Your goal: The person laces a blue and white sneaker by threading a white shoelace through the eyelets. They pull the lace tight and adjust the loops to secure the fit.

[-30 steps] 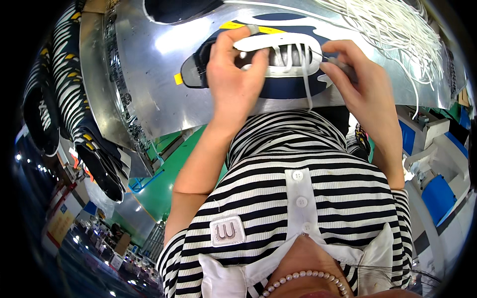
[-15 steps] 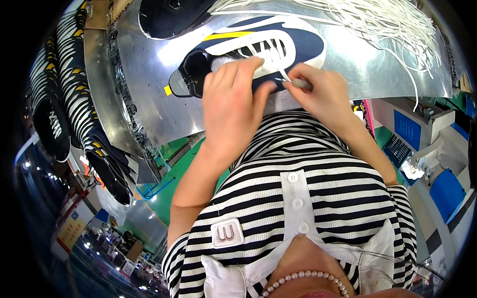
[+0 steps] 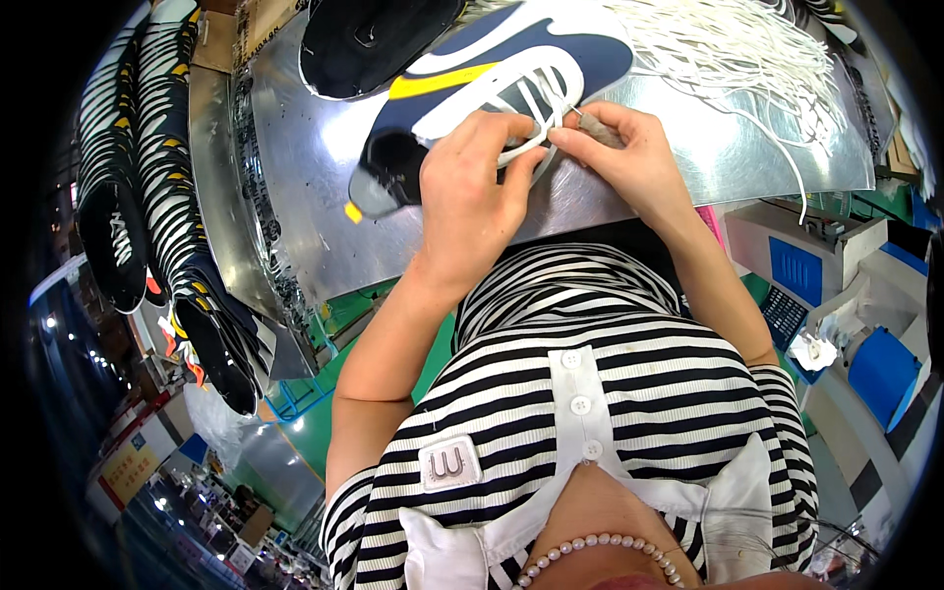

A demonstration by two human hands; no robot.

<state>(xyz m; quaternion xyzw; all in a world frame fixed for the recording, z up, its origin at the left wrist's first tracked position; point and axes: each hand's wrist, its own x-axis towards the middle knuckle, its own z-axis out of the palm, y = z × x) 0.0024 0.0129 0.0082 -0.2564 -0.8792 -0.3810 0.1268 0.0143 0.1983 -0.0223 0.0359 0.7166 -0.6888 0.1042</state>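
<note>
Two hands work lace on navy shoe.

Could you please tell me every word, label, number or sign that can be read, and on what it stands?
Without copying the wording:
White lettering on a black shoe piece at left.
Dark lettering on brown cardboard at top left.
A letter-like mark on the square badge of the striped shirt.
Yellow sign at lower left: writing too small to read.

Black-and-white striped top (white collar, beaded necklace).
</note>
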